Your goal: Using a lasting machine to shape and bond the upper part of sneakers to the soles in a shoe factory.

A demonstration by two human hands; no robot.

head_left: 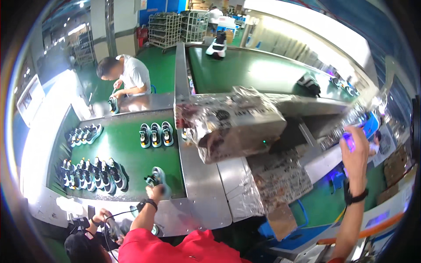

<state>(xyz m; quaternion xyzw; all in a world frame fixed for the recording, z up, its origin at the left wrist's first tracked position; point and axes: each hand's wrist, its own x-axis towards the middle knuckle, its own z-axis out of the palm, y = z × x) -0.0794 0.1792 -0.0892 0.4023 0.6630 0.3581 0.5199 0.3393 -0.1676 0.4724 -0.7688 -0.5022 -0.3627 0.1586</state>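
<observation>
My left hand [155, 192] is closed on a sneaker [160, 177], light-coloured with dark parts, at the near right of the green conveyor belt [136, 164]. Three similar sneakers [156, 134] stand side by side farther up that belt. A row of several more sneakers [97, 174] lies to the left. Out at the far right, my right hand [356, 151] is raised, thumb and fingers apart and curved. I see nothing between them; purple light shines behind. Black bands circle both my wrists.
A plastic-wrapped box [237, 127] stands on the metal frame between the belts. Beyond it, another belt [254, 70] carries shoes. Across the near belt a co-worker [133, 74] handles a shoe. Another person in a dark cap [83, 246] works close at my left.
</observation>
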